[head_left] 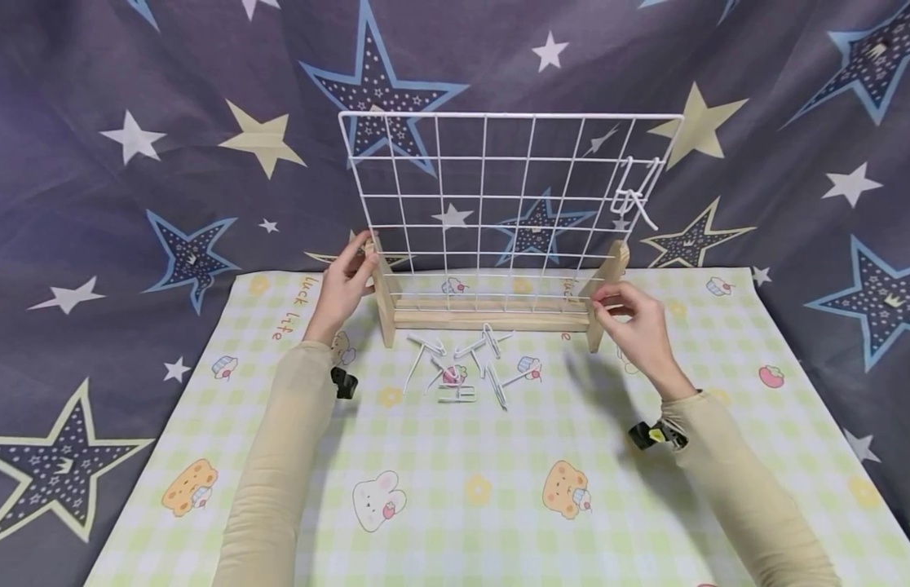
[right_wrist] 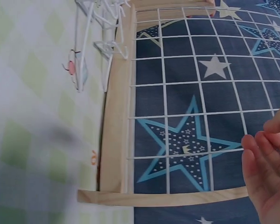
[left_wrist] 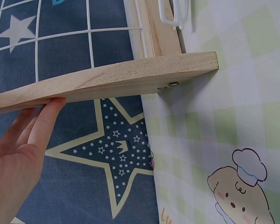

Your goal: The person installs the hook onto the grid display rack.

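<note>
A white wire grid panel (head_left: 484,196) stands upright in a wooden stand (head_left: 492,320) at the back of the table. My left hand (head_left: 342,287) is at the left wooden post (left_wrist: 130,74); in the left wrist view its fingers (left_wrist: 46,123) extend and touch the post's outer face. Beside the right post (head_left: 607,273) is my right hand (head_left: 641,330), with loosely bent fingers (right_wrist: 259,163) and nothing visible between them. White wire hooks (head_left: 631,198) hang at the grid's upper right. Several more loose wire hooks (head_left: 455,371) lie before the stand.
A pale green checked cloth (head_left: 492,530) with cartoon prints covers the table. Directly behind the stand hangs a dark curtain (head_left: 205,73) patterned with stars. Each wrist wears a small black camera (head_left: 343,383).
</note>
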